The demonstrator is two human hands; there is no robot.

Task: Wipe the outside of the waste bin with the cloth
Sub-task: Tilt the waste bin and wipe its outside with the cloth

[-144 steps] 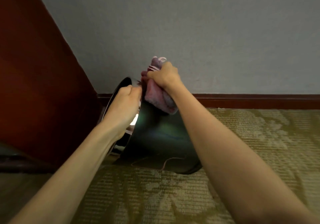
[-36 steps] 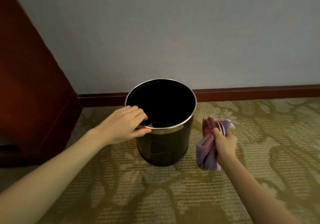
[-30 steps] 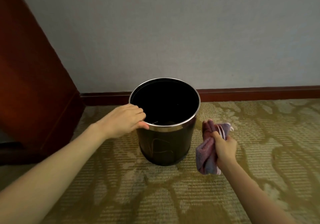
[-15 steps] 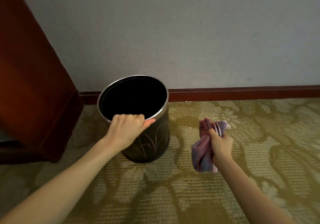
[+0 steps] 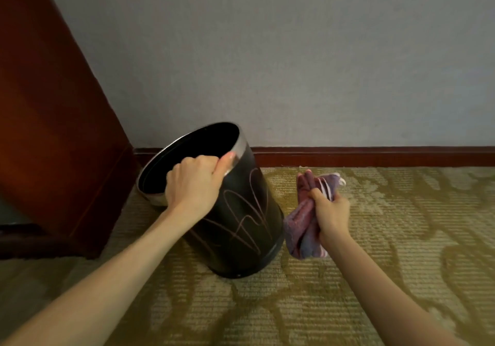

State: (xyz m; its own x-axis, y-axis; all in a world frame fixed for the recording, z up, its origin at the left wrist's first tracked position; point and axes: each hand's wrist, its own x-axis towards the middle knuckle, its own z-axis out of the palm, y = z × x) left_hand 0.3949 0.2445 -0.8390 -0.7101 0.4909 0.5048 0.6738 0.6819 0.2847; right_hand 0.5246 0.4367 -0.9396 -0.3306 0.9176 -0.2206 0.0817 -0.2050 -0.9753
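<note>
Waste bin (image 5: 235, 225) now tipped left, no longer upright. Left hand (image 5: 195, 182) grips its metal rim; right hand (image 5: 330, 213) clutches bunched cloth (image 5: 302, 227) beside it. Bin looks light, rigid, slick; hold by rim.

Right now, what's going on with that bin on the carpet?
A person is cleaning a black waste bin on a patterned carpet. The left hand grips its metal rim and holds it tilted toward the wooden cabinet. The right hand holds a bunched purple cloth close beside the bin's outer wall.
</note>
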